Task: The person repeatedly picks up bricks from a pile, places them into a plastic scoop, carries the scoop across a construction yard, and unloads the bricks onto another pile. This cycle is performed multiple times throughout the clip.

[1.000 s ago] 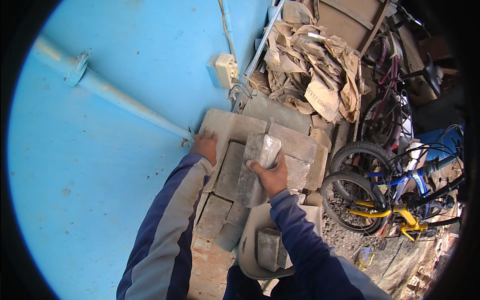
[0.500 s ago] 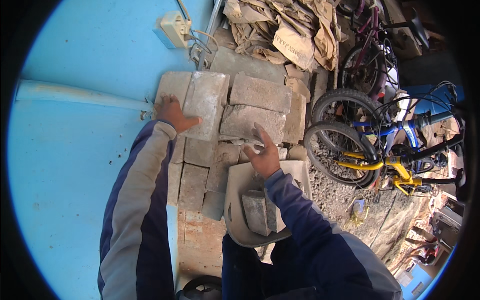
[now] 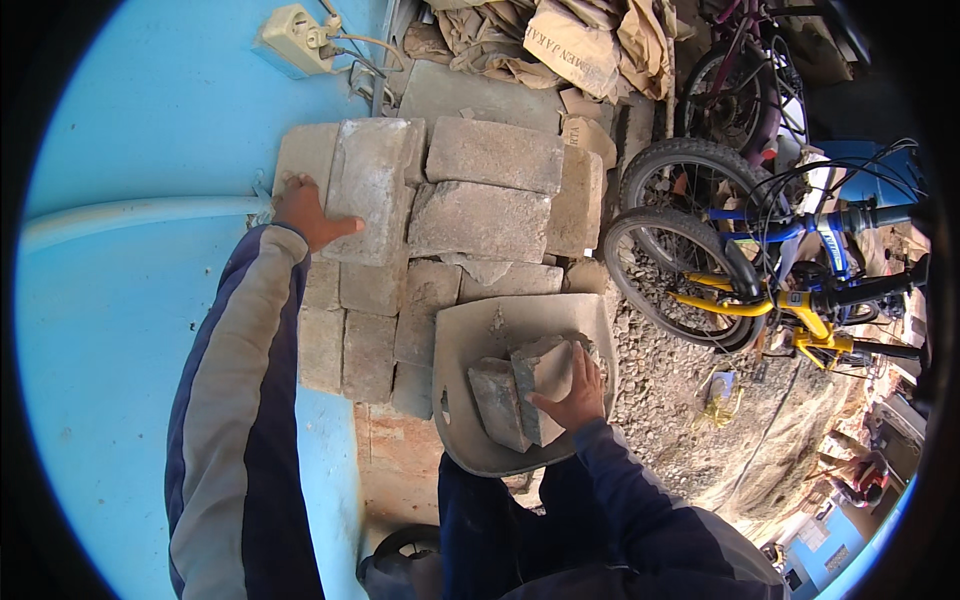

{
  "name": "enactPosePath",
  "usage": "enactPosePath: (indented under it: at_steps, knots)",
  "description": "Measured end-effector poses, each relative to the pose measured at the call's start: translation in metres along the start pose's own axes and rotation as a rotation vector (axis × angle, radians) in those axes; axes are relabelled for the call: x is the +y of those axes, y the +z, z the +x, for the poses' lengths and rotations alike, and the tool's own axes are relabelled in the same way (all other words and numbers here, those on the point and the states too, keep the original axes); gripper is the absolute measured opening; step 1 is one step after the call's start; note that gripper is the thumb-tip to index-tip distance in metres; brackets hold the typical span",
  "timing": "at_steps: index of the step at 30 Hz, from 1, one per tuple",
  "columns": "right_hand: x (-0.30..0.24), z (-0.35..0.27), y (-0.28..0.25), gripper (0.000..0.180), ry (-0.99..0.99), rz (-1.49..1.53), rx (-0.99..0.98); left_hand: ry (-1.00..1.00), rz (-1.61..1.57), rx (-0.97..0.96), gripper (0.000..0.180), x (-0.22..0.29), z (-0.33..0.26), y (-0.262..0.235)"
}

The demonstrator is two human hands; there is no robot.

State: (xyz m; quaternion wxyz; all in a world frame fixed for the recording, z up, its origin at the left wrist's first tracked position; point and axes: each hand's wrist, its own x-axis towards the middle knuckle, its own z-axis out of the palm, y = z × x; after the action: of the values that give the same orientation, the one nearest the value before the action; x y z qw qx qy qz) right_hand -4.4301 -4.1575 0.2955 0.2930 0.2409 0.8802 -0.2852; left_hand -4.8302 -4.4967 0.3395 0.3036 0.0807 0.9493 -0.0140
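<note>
My left hand (image 3: 312, 215) rests on the blocks at the left end of the stack, fingers on a pale block (image 3: 305, 150) and thumb stretched toward a neighbouring grey block (image 3: 365, 180). It is open. A shallow, dusty basin (image 3: 455, 330) sits in front of my legs. In it lean a rough grey block (image 3: 498, 405) and a broken, lighter block (image 3: 540, 370). My right hand (image 3: 575, 395) lies on the lighter block with its thumb and fingers apart. Part of that block is hidden under the hand.
More grey blocks (image 3: 495, 155) are stacked along the blue wall (image 3: 120, 330). A pipe (image 3: 140, 215) and a socket box (image 3: 295, 40) are on the wall. Crumpled paper sacks (image 3: 580, 45) lie beyond. Bicycles (image 3: 800, 325) stand on gravel at the right.
My right hand has moved from above the stack down to the lighter block in the basin. The left hand stays on the stack. The whole view has shifted a little.
</note>
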Motion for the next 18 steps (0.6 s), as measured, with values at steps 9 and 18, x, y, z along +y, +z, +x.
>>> enactPosePath:
  at_steps: [9,18]
  knots:
    - [-0.024,0.008,0.005,0.138,0.000,0.067,-0.100,-0.044,-0.037,0.007,0.133,-0.001,0.006,0.007]
    - [-0.027,0.017,-0.014,0.143,-0.002,0.144,-0.286,-0.130,-0.075,-0.059,0.134,0.010,-0.001,-0.001]
